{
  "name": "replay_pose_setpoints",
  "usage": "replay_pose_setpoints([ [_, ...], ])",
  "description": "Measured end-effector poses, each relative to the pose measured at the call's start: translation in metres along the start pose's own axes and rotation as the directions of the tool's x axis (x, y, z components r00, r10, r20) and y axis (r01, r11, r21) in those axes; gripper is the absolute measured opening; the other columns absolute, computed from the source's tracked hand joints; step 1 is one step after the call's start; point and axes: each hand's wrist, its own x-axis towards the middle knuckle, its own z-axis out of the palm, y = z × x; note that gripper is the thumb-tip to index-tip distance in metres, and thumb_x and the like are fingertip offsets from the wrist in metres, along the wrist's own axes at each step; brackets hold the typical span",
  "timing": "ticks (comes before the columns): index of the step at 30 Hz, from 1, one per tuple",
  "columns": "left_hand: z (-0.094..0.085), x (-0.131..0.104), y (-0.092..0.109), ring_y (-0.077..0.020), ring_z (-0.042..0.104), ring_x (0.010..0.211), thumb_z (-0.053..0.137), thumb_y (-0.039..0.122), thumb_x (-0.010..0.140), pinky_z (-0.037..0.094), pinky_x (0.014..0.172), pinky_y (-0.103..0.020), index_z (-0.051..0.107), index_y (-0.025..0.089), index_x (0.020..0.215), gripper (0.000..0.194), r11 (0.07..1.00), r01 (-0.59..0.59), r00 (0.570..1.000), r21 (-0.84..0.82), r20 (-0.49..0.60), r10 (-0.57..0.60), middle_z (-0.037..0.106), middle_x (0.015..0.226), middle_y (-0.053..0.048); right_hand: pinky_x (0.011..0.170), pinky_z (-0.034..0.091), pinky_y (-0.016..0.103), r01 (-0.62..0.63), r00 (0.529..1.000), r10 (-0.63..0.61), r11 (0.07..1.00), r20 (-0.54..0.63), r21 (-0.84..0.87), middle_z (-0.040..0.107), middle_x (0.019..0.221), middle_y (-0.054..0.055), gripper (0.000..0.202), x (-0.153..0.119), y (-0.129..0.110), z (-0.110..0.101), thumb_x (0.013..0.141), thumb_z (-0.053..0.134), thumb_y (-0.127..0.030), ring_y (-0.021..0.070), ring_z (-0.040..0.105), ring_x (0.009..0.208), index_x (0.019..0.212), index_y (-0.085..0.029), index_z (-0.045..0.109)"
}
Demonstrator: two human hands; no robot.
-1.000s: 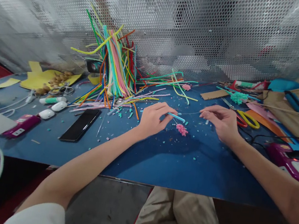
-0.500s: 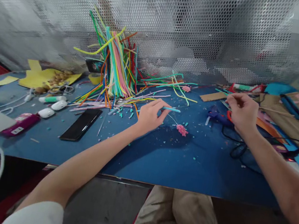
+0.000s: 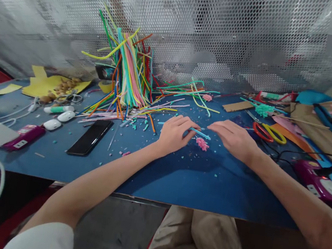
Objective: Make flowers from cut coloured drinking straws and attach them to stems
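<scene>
The left hand (image 3: pixel 174 134) pinches a light-blue pipe cleaner (image 3: pixel 199 133); the right hand (image 3: pixel 232 138), fingers loosely curled, touches its far end, above a pink tuft (image 3: pixel 202 143).

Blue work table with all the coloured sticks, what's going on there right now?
A person sits at the blue work table, both hands over its middle. The left hand pinches a thin light-blue plastic stick, and the right hand reaches to the stick's other end. A small pink frilly flower piece lies on the table just below the stick. A tall bundle of coloured plastic sticks stands behind, a black phone lies to the left, and red-and-yellow-handled scissors to the right.
</scene>
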Motion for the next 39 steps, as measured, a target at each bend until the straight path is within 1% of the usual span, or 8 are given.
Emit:
replay_pose_setpoints([
  [4,-0.006,0.0,-0.006,-0.0152,0.065,0.08,0.055,0.053,0.095,0.045,0.081,-0.031,0.065,0.022,0.118,0.039,0.997,0.067,0.994,-0.023,0.091,-0.065,0.074,0.098,-0.002,0.093,0.052,0.043,-0.151,0.979,0.139,0.986,-0.15,-0.073,0.07,0.108,0.01,0.03,-0.009,0.02,-0.005,0.097,0.046,-0.015,0.0243,0.064,0.101,0.119,-0.021,0.064],
  [8,-0.004,0.002,-0.016,-0.018,0.066,0.093,0.047,0.052,0.099,0.045,0.086,-0.033,0.07,0.022,0.103,0.038,0.996,0.089,0.97,0.027,0.226,-0.092,0.074,0.104,-0.003,0.088,0.049,0.043,-0.333,0.917,0.28,0.929,-0.285,-0.16,0.07,0.097,0.009,0.02,-0.014,0.037,-0.017,0.096,0.051,-0.023,0.0257,0.062,0.093,0.108,-0.022,0.068],
  [17,0.016,-0.003,-0.013,-0.0198,0.054,0.119,0.042,0.041,0.103,0.038,0.1,-0.036,0.058,0.029,0.135,0.038,0.986,-0.138,0.875,-0.092,0.455,0.165,0.062,0.132,-0.005,0.081,0.039,0.04,-0.32,0.947,0.303,0.898,-0.104,-0.303,0.071,0.105,0.005,0.028,-0.002,0.001,-0.008,0.098,0.051,-0.031,0.0246,0.058,0.093,0.119,-0.026,0.068],
  [23,0.015,-0.003,-0.007,-0.0218,0.053,0.118,0.045,0.051,0.1,0.032,0.102,-0.038,0.064,0.028,0.127,0.04,0.975,-0.182,0.844,-0.124,0.49,0.22,0.064,0.131,-0.006,0.078,0.039,0.038,-0.222,0.975,0.221,0.944,-0.034,-0.245,0.072,0.099,0.004,0.022,0.002,-0.011,-0.005,0.1,0.051,-0.034,0.021,0.059,0.089,0.105,-0.025,0.07],
  [29,0.012,0.0,-0.003,-0.0184,0.056,0.118,0.049,0.043,0.1,0.031,0.103,-0.036,0.065,0.027,0.119,0.03,0.958,-0.193,0.838,-0.211,0.472,0.273,0.068,0.124,-0.004,0.091,0.042,0.043,-0.239,0.944,0.177,0.948,-0.277,-0.211,0.067,0.109,0.007,0.014,-0.002,-0.004,-0.012,0.095,0.06,-0.031,0.0251,0.057,0.103,0.101,-0.027,0.072],
  [32,0.011,0.0,-0.004,-0.0168,0.06,0.114,0.047,0.035,0.102,0.034,0.104,-0.035,0.065,0.026,0.118,0.026,0.951,-0.201,0.837,-0.236,0.462,0.292,0.07,0.119,-0.004,0.09,0.042,0.047,-0.284,0.927,0.213,0.936,-0.309,-0.206,0.068,0.093,0.005,0.014,-0.006,-0.004,-0.019,0.093,0.062,-0.033,0.0259,0.058,0.093,0.103,-0.033,0.073],
  [35,0.009,0.001,-0.008,-0.0169,0.061,0.114,0.045,0.033,0.102,0.037,0.105,-0.035,0.065,0.024,0.117,0.026,0.948,-0.21,0.852,-0.239,0.431,0.297,0.071,0.118,-0.005,0.087,0.046,0.045,-0.33,0.908,0.299,0.942,-0.293,-0.063,0.069,0.082,0.004,0.016,-0.007,-0.004,-0.025,0.095,0.057,-0.03,0.0233,0.061,0.081,0.105,-0.032,0.07],
  [39,0.005,0.001,-0.012,-0.0178,0.058,0.119,0.042,0.031,0.103,0.037,0.106,-0.036,0.065,0.024,0.12,0.029,0.953,-0.25,0.878,-0.171,0.376,0.297,0.068,0.122,-0.006,0.088,0.051,0.044,-0.334,0.893,0.368,0.928,-0.259,0.165,0.072,0.097,0.006,0.022,-0.007,-0.005,-0.028,0.096,0.05,-0.025,0.024,0.065,0.091,0.107,-0.028,0.069],
])
